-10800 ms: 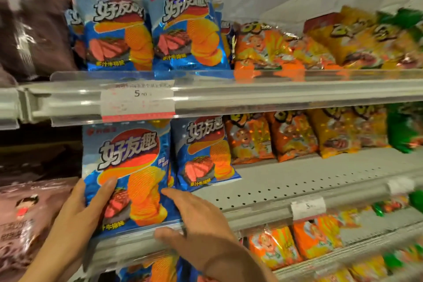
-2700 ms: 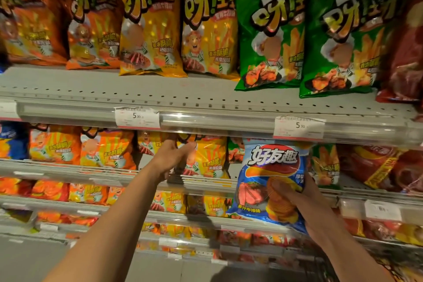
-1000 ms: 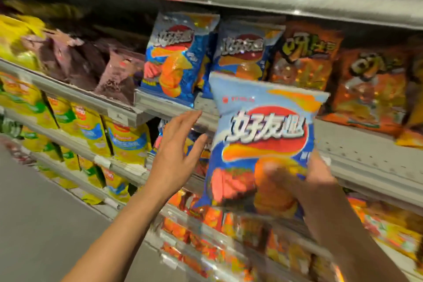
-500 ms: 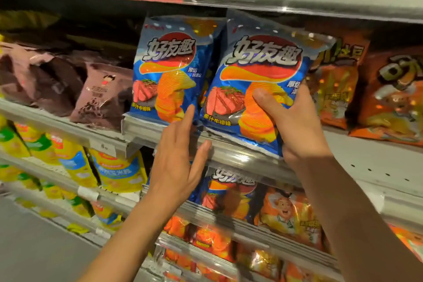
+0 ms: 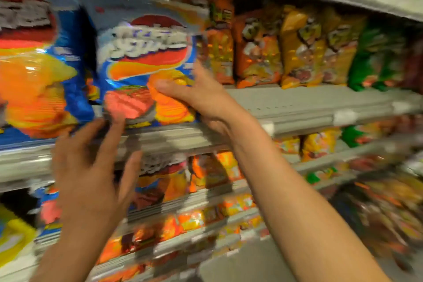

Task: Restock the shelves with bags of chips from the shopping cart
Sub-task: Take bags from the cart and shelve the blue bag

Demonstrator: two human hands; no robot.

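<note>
Blue chip bag [image 5: 146, 68]: judged light, crushable, slick; gripped at lower right edge by right hand [image 5: 201, 98], fingers clamped. Left hand [image 5: 91, 167] fingers apart, empty.

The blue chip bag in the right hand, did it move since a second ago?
Yes. The blue chip bag went from mid-air up onto the shelf, beside the other blue bag.

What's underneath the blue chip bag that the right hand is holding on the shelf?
The blue chip bag stands on the grey shelf. Whatever lies behind it is hidden.
</note>
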